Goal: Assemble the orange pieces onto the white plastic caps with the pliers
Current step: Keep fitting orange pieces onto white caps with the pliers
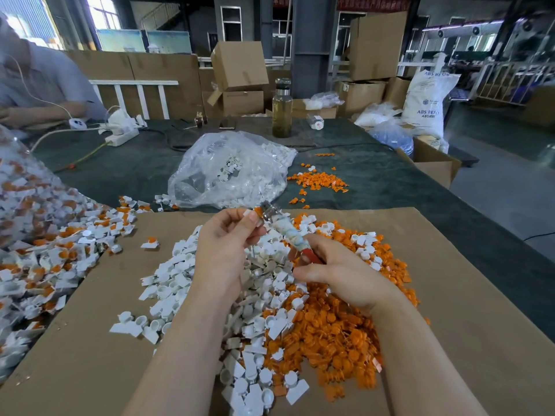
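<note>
Head view: left hand (225,238) pinches cap (251,213); right hand (339,274) grips pliers (288,232).

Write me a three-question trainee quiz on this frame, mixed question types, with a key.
1. True or false: the right hand grips the pliers by their handles.
2. What does the left hand pinch at the pliers' metal tip?
A. a white plastic cap with an orange piece
B. a glass bottle
C. a power strip
3. Fill in: the loose white and orange parts in front of the person lie on a sheet of ____.

Key: 1 true; 2 A; 3 cardboard.
</note>
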The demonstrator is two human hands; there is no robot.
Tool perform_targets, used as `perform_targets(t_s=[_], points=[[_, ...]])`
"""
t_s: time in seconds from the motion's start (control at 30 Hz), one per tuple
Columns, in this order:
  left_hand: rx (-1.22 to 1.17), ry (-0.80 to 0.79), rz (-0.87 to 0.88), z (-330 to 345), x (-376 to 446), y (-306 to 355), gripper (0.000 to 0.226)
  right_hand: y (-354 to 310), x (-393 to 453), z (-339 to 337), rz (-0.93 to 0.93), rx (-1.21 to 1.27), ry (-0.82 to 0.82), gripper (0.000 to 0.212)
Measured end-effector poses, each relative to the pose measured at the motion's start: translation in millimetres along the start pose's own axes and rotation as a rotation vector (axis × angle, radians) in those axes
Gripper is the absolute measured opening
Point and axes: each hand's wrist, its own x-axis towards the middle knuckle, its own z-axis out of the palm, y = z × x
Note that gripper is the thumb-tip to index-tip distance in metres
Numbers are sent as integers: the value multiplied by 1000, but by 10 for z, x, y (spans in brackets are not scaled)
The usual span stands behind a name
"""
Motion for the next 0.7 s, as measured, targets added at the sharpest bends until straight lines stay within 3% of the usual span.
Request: perform_targets(t_s=[0.13,0.33,0.7], points=[[13,2,0,-23,14,6,12,-51,-12,29,-16,-32,-25,38],[26,17,-5,-12,11,10,14,-27,10,39,-28,-127,-11,11],[-5,31,-99,-37,11,19,12,-3,42,79,-9,-215,20,16]])
